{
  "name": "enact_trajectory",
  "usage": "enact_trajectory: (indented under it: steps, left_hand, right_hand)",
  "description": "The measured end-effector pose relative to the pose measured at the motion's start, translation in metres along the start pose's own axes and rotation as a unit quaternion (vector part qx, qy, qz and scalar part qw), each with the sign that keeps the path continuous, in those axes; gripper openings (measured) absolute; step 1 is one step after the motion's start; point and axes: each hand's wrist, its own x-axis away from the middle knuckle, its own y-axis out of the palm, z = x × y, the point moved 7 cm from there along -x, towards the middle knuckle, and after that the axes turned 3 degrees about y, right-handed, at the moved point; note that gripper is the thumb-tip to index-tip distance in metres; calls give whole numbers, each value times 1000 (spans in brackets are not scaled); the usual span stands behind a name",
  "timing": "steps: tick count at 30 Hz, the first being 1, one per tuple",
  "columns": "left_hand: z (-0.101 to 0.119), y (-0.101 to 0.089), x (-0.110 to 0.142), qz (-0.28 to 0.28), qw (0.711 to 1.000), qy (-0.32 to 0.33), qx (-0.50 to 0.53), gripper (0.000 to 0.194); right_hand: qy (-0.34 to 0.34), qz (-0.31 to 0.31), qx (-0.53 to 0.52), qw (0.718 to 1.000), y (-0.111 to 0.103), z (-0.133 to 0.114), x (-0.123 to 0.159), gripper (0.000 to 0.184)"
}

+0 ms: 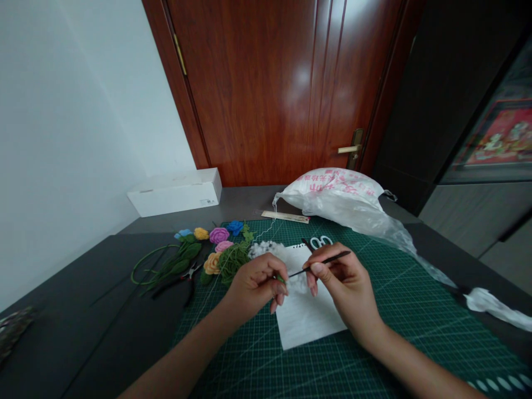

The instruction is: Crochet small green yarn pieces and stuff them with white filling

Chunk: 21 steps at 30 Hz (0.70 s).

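My left hand (pixel 255 287) pinches a small green piece (pixel 281 279) at its fingertips. My right hand (pixel 338 277) grips a thin black hook-like tool (pixel 322 262), and its tip reaches the left fingertips. Both hands hover over a white lined sheet of paper (pixel 307 316) on a green cutting mat (pixel 332 354). Crocheted flowers (pixel 219 235) in pink, yellow, blue and purple lie with green crocheted leaves (pixel 231 263) to the left of my left hand. A pair of scissors (pixel 321 241) lies just beyond the paper, partly hidden by my right hand.
Pliers (pixel 187 277) and a loop of green wire (pixel 149 266) lie on the dark table (pixel 83 299) to the left. A ruler (pixel 285 216), a white plastic bag (pixel 336 194) and a white box (pixel 177 192) stand at the back, before a wooden door (pixel 266 83).
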Motion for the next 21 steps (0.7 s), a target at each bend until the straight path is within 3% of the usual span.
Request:
enact_trajectory:
  steps: [12, 21]
  left_hand:
    - [-2, 2, -2, 0, 1000, -24, -5, 16]
    - [7, -4, -1, 8, 1000, 7, 0, 13]
  right_hand:
    - [-20, -23, 10, 999, 4, 5, 2, 8]
    - [-29, 40, -12, 999, -8, -7, -4, 4]
